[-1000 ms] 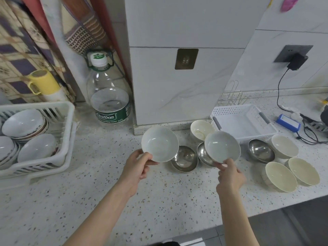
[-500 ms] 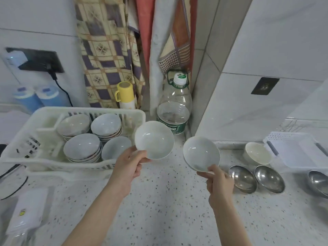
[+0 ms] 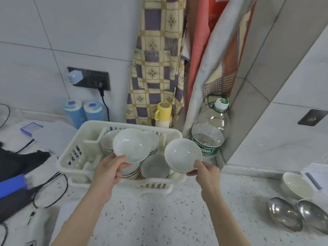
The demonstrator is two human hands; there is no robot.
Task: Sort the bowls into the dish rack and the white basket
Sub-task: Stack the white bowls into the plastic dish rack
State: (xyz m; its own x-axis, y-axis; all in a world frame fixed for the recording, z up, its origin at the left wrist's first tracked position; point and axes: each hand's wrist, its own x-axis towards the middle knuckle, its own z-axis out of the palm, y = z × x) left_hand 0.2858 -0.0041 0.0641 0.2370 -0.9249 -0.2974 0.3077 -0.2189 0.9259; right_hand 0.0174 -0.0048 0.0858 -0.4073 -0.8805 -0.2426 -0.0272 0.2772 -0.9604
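My left hand [image 3: 108, 172] grips the near rim of a white bowl [image 3: 131, 146] and holds it tilted above the white dish rack [image 3: 71, 157]. My right hand [image 3: 206, 173] pinches a second white bowl [image 3: 182, 154] over the rack's right end. Inside the rack stand several stacks of white bowls [image 3: 154, 167], partly hidden behind the two held ones. At the far right a cream bowl [image 3: 298, 186] and two steel bowls [image 3: 284, 213] [image 3: 314, 216] sit on the counter. Only a corner of the white basket [image 3: 317, 172] shows at the right edge.
A large water bottle [image 3: 209, 134] stands right of the rack against the wall corner. Behind the rack are a yellow cup [image 3: 163, 112], two blue containers [image 3: 82, 111] and hanging cloths. Cables and dark and blue items [image 3: 14, 189] lie on the left counter.
Both hands have carried their bowls left and forward until they hang over the rack. The view has swung left, so the basket and loose bowls have slid to the right edge.
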